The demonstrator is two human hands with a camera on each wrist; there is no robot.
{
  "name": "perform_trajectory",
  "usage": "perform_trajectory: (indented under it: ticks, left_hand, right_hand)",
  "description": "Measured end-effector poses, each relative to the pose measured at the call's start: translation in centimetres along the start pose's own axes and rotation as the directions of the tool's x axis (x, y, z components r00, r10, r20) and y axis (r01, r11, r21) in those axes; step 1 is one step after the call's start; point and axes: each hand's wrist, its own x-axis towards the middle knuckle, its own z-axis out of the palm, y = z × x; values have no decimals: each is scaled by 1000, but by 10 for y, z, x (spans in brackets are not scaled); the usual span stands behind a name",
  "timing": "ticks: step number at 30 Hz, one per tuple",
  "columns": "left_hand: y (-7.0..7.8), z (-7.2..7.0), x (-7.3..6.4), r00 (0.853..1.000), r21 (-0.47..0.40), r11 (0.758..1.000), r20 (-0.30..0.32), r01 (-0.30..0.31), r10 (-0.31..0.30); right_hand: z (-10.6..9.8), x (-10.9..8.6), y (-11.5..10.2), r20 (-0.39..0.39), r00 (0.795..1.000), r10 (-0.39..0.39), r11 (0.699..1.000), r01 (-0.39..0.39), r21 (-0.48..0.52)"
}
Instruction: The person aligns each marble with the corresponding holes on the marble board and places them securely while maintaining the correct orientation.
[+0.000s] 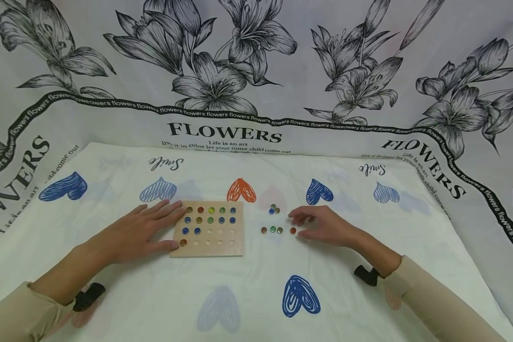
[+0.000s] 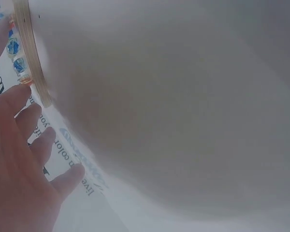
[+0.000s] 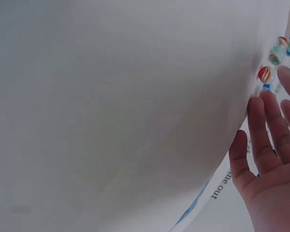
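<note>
A wooden board point(image 1: 215, 251) with rows of round hollows lies on the cloth. Glass marbles fill its two far rows and part of the near ones. My left hand point(image 1: 133, 232) rests along the board's left edge, fingers spread, thumb at the near left corner by an orange marble point(image 1: 183, 242). To the right of the board, my right hand point(image 1: 325, 225) is low over the cloth with fingers loosely bent. A red-striped marble point(image 3: 265, 74) sits right by its thumb tip, apart from the fingers in the right wrist view.
Between board and right hand lie loose marbles: a small cluster point(image 1: 274, 209) farther back, and a red one point(image 1: 263, 230) with two green-toned ones point(image 1: 276, 230) nearer. The white cloth point(image 1: 154, 304) has printed hearts; a flower-printed sheet point(image 1: 282, 71) hangs behind.
</note>
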Motion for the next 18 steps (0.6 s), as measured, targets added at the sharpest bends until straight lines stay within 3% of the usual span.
perform_trajectory:
  ticks: [18]
  left_hand:
    - [-4,7,-1,999,23,999,-6,-31,31]
  right_hand:
    - [7,6,0,-7,1000,-12,1000,12,-21]
